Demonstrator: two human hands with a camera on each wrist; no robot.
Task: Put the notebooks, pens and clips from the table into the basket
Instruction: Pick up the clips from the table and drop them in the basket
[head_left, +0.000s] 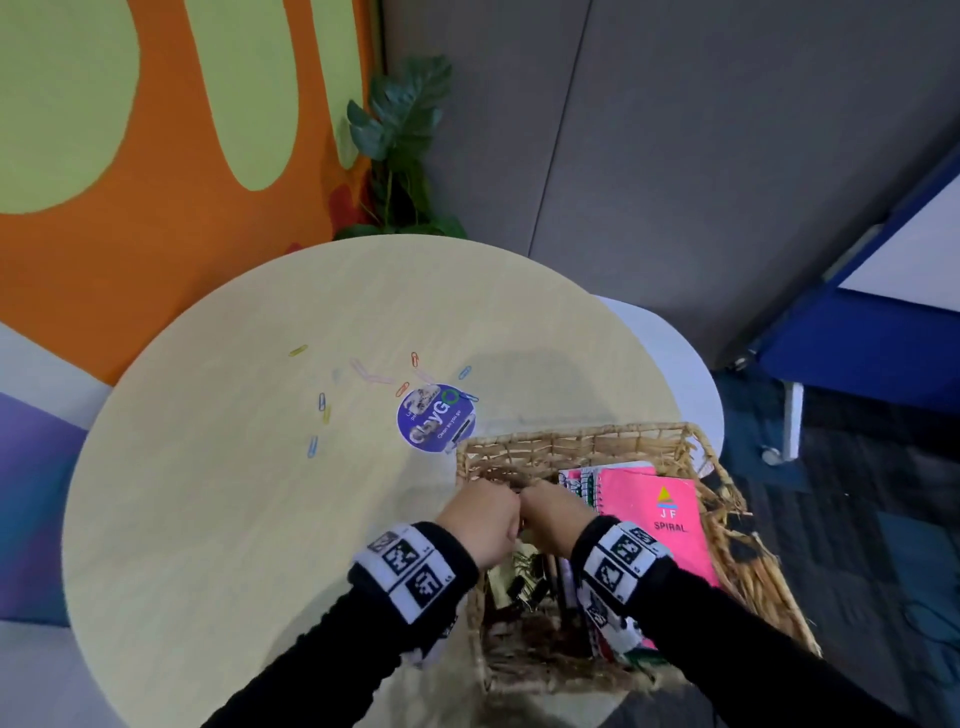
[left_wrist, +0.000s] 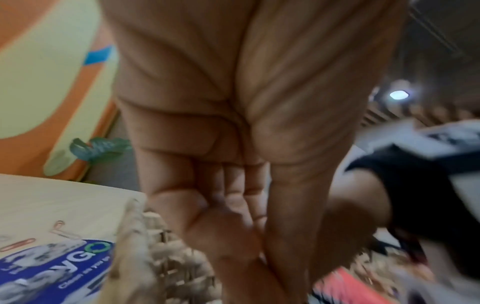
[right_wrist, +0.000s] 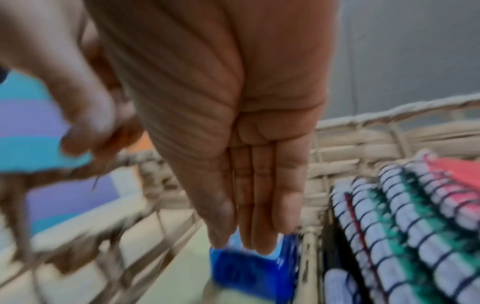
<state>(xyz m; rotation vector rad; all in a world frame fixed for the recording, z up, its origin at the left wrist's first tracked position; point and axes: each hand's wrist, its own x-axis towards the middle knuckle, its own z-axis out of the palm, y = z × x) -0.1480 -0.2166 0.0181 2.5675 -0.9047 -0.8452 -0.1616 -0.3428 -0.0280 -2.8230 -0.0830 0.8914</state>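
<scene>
A wicker basket (head_left: 571, 434) stands at the right edge of the round table (head_left: 208, 519). Inside it lie a pink spiral notebook (head_left: 670, 519), more spiral notebooks (right_wrist: 402, 205) and black binder clips (head_left: 527, 584). Several coloured paper clips (head_left: 322, 402) are scattered on the table beyond the basket. My left hand (head_left: 480, 519) and right hand (head_left: 553, 514) meet knuckle to knuckle over the basket's left part. The right hand (right_wrist: 249, 236) points its straight, closed fingers down and holds nothing. The left hand (left_wrist: 233, 205) is blurred, its fingers bunched toward the thumb; whether it holds anything is unclear.
A round blue sticker (head_left: 436, 418) lies on the table by the basket's far left corner. A potted plant (head_left: 400, 145) stands behind the table. To the right are a white seat (head_left: 675, 353) and a blue-framed board (head_left: 857, 338).
</scene>
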